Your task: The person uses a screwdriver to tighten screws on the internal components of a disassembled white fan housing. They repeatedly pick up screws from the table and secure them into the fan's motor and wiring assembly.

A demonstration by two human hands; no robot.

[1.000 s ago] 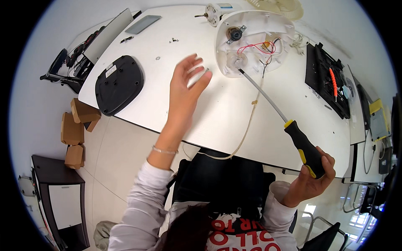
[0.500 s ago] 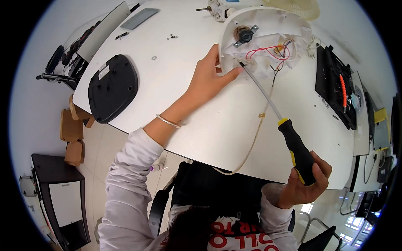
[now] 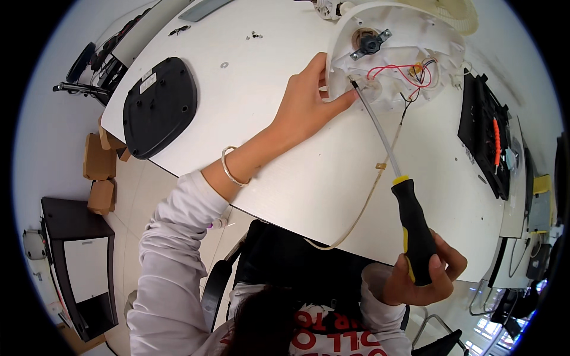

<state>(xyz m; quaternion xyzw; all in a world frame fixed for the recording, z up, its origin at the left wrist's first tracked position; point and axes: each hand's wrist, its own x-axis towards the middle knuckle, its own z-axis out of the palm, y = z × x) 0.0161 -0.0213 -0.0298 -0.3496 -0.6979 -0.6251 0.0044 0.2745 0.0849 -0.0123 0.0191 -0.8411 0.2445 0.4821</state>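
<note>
A white plastic housing (image 3: 396, 13), hollow side up, lies at the far side of the table. Its rim is gripped by my left hand (image 3: 309, 104), thumb inside and fingers around the outer wall, partly hidden. Between the fingers and thumb of my right hand (image 3: 430, 279) is the handle of a black-and-yellow screwdriver (image 3: 414, 222). Its shaft slants into the housing, and the dark tip sits by a post close to my left thumb. Inside are a dark round part on a metal bracket (image 3: 371, 43) and red wires (image 3: 392, 67). A pale cord (image 3: 363, 213) trails toward the near edge.
A black base plate (image 3: 160, 110) lies at the left. Several small screws (image 3: 254, 35) and a washer (image 3: 224, 65) are on the white table (image 3: 267, 196). A motor (image 3: 328, 8) stands behind the housing. At the right lies an open black tool case (image 3: 482, 133) with an orange-red tool.
The whole view has shifted a little. The screwdriver stands at a steeper angle in the picture, its handle and my right hand slightly lower. My left hand keeps its hold on the housing.
</note>
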